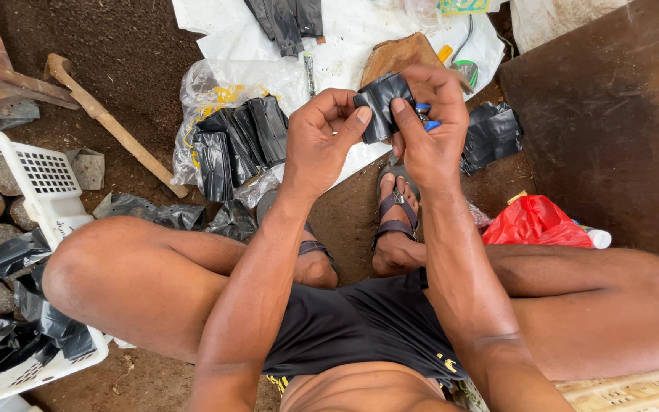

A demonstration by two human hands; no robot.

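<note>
The person sits low, both hands raised over the sandalled feet. The left hand pinches one edge of a small black plastic bag between thumb and curled fingers; the right hand is closed on the other edge, also gripping a small blue tool. At near left, a white slatted crate holds soil-filled bags and loose black plastic. Farther off, a clear plastic packet lies open with a stack of black bags. A red bag lies right.
</note>
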